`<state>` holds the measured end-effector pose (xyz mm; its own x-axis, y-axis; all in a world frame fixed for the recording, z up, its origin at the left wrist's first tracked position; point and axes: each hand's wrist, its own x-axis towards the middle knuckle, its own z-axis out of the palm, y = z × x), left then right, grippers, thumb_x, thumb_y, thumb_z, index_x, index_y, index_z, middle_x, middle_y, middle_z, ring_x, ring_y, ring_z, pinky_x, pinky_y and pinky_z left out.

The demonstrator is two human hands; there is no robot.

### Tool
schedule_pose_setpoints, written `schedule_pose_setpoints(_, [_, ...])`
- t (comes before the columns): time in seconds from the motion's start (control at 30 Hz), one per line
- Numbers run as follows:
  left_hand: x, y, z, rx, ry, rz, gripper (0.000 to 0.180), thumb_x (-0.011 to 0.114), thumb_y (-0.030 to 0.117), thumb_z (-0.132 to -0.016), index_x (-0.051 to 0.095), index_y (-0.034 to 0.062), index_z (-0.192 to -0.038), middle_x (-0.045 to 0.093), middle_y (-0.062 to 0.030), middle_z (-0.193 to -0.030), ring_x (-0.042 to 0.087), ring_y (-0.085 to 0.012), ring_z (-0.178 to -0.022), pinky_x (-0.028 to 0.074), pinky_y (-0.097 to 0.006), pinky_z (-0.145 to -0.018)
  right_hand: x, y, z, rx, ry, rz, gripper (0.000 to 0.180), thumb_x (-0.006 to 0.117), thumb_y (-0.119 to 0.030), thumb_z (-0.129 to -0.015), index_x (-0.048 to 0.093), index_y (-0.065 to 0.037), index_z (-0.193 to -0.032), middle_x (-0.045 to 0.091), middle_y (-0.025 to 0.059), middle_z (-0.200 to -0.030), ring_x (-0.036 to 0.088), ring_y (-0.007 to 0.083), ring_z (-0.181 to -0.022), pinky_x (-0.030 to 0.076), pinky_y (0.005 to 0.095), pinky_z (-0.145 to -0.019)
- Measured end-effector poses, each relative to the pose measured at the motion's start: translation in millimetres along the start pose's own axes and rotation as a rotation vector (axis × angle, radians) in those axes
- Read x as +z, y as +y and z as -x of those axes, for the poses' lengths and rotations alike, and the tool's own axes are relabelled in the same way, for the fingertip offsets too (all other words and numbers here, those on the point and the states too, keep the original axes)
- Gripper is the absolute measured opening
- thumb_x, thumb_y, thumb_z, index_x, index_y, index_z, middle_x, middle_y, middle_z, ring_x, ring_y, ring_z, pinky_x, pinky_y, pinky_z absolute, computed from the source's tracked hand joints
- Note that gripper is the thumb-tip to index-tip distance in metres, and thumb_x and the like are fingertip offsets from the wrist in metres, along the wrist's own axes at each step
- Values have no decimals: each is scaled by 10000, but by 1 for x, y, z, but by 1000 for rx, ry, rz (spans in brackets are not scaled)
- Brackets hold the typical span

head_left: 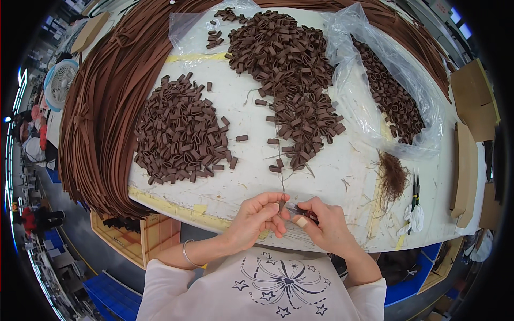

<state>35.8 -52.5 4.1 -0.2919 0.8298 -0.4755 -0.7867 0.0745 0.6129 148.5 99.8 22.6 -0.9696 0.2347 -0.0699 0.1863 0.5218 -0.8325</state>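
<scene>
**Hands pinch a thin strand at the desk edge**

Both hands meet at the near edge of the white desk (332,176): left hand (257,216) and right hand (321,224) each closed on a thin dark strand (282,184). Beyond them lie two heaps of small brown leather loops (179,131) (292,69). Farther right, a clear plastic bag (396,101) holds more loops. Dark-handled scissors (415,187) lie right of the right hand.

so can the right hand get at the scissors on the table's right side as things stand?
Probably yes. The scissors lie in the open on the table, right of the right hand, with nothing between. But its fingers pinch a small dark piece together with the left hand.
</scene>
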Motion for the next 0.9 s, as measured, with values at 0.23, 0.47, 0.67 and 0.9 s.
schedule_pose_setpoints(0.23, [0, -3, -3, -9, 6, -63, 282, 375, 115, -902, 431, -19, -1145, 555, -87, -851, 576, -129, -645, 488, -248, -546, 4, 3, -3, -44, 45, 49, 187, 609, -126, -755, 498, -25, -866, 590, 109, -644, 577, 248, -518, 437, 305, -448])
schedule_pose_setpoints(0.47, [1, -6, -5, 5, 0, -73, 280, 372, 115, -904, 432, -14, -1145, 545, -82, -823, 568, -122, -625, 478, -241, -526, 7, 5, -3, -84, 62, 117, 180, 601, -120, -751, 485, -35, -859, 575, 86, -624, 567, 242, -518, 425, 319, -435])
schedule_pose_setpoints(0.67, [0, -5, -6, 5, -30, -117, 278, 368, 123, -906, 441, -11, -1139, 538, -75, -793, 544, -115, -584, 446, -225, -492, 6, 3, -5, -94, 65, 132, 158, 592, -117, -760, 487, -35, -846, 576, 87, -629, 570, 242, -529, 421, 323, -429])
schedule_pose_setpoints(0.9, [1, 0, -8, 16, -77, -160, 331, 389, 160, -906, 379, 5, -1198, 536, -88, -839, 542, -113, -612, 444, -221, -535, -3, 15, 1, 107, 11, -202, 148, 580, -122, -793, 491, -21, -855, 556, 71, -635, 547, 154, -543, 423, 276, -468])
